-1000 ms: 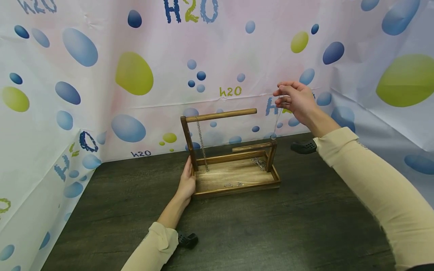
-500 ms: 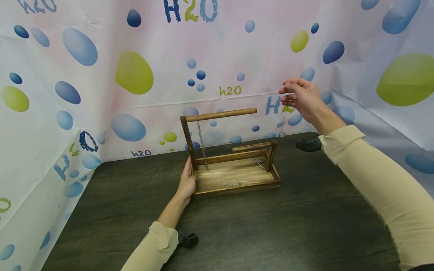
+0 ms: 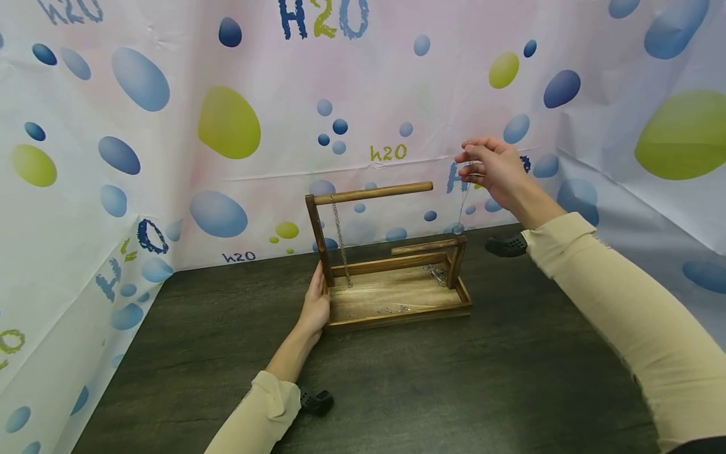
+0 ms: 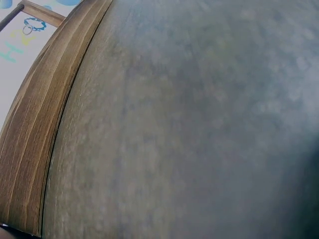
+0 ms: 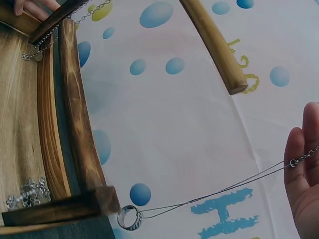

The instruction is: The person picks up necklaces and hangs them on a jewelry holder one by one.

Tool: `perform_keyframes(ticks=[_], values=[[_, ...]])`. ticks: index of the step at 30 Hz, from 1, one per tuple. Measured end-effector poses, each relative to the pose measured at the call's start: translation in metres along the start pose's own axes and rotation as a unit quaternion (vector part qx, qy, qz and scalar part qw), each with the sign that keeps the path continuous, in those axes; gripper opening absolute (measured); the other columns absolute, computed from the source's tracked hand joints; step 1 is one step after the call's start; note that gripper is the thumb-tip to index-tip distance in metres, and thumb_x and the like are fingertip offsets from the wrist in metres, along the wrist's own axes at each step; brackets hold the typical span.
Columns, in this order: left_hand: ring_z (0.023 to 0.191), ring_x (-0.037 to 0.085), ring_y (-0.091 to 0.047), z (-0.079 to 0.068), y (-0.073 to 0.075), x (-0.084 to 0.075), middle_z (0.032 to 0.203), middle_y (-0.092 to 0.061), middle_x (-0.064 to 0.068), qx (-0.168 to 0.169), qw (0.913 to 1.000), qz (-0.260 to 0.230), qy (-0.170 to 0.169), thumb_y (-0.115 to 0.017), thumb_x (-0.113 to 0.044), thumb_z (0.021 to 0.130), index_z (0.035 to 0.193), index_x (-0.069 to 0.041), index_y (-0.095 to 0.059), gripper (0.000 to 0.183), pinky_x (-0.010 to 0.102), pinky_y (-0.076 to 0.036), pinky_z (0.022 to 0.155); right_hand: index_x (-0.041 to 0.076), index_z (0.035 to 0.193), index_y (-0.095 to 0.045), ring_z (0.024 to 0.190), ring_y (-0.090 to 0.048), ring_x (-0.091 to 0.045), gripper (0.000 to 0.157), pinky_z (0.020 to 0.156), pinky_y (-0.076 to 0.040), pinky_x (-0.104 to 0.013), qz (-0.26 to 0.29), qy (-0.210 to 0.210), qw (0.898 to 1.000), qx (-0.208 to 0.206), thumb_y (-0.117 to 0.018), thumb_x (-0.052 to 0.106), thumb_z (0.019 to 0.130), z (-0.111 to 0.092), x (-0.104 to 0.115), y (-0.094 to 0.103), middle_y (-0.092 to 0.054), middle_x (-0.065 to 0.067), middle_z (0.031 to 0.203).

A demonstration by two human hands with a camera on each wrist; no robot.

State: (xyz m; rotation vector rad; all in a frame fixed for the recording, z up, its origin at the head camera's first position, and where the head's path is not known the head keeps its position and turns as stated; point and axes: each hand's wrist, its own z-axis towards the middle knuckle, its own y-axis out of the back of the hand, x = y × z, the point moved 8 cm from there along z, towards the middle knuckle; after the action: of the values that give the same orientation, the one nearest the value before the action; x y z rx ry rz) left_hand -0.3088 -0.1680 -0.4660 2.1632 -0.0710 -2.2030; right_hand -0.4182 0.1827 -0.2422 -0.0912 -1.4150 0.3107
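Observation:
A wooden jewelry stand, a shallow tray with two horizontal bars, stands on the dark table. My left hand holds its left end, the fingers beside the taller post. My right hand is raised beyond the stand's right side and pinches a thin necklace near its clasp. From the necklace dangles a silver ring, close above the top of the short post in the head view. The left wrist view shows mostly blurred tabletop and the tray's wooden side, with hardly any of the left hand.
A silver chain hangs from the upper bar, whose right end is free. The lower bar points left from the short post. A chain heap and small jewelry pieces lie in the tray. A patterned backdrop rises behind.
My right hand moved a little right with the necklace, then back left, bringing the ring over the short post again. The left hand keeps its place on the stand.

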Motion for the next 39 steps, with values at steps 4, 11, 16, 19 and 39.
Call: perform_keyframes(ticks=[4,11,16,19,39], values=[[0.153,0.025,0.000,0.001,-0.001,0.000,0.168,-0.001,0.008,-0.001,1.0000,-0.006,-0.001,-0.025,0.016,0.091,0.164,-0.022,-0.003,0.085,0.047,-0.006,0.121,0.004,0.111,-0.061,0.066,-0.065,-0.018,0.015,0.067,-0.056,-0.028,-0.013,-0.005,1.000,0.007,-0.060,0.015,0.101,0.003,-0.005,-0.007,-0.069,-0.006,0.087],[0.153,0.023,0.000,0.002,0.000,0.001,0.168,-0.001,0.005,-0.003,1.0000,-0.004,0.005,-0.025,0.015,0.092,0.164,-0.024,-0.003,0.085,0.046,-0.006,0.121,0.004,0.110,-0.061,0.065,-0.066,-0.017,0.014,0.067,-0.056,-0.029,-0.011,-0.010,1.000,0.018,-0.060,0.014,0.101,0.008,-0.016,-0.019,-0.070,-0.006,0.087],[0.153,0.024,0.000,0.002,-0.001,-0.001,0.168,0.000,0.006,-0.005,1.0000,-0.005,0.004,-0.025,0.016,0.092,0.164,-0.023,-0.003,0.085,0.047,-0.007,0.121,0.004,0.111,-0.061,0.066,-0.066,-0.017,0.014,0.067,-0.056,-0.028,-0.022,-0.011,0.999,0.030,-0.059,0.014,0.102,0.010,-0.021,-0.031,-0.069,-0.006,0.088],[0.153,0.024,0.000,0.002,-0.001,-0.002,0.168,0.000,0.006,-0.005,1.0000,-0.005,0.005,-0.025,0.016,0.092,0.164,-0.024,-0.003,0.085,0.046,-0.007,0.121,0.004,0.112,-0.062,0.068,-0.066,-0.017,0.014,0.068,-0.057,-0.029,-0.029,-0.012,0.999,0.039,-0.058,0.014,0.102,0.009,-0.024,-0.040,-0.069,-0.006,0.089],[0.153,0.028,0.004,-0.005,-0.002,-0.010,0.167,0.006,0.010,0.020,0.9995,-0.014,0.019,-0.023,0.016,0.094,0.163,-0.017,0.002,0.080,0.050,-0.005,0.121,0.004,0.115,-0.061,0.070,-0.067,-0.018,0.017,0.071,-0.057,-0.031,-0.039,-0.011,0.997,0.071,-0.057,0.016,0.103,0.007,-0.030,-0.061,-0.069,-0.007,0.094]])
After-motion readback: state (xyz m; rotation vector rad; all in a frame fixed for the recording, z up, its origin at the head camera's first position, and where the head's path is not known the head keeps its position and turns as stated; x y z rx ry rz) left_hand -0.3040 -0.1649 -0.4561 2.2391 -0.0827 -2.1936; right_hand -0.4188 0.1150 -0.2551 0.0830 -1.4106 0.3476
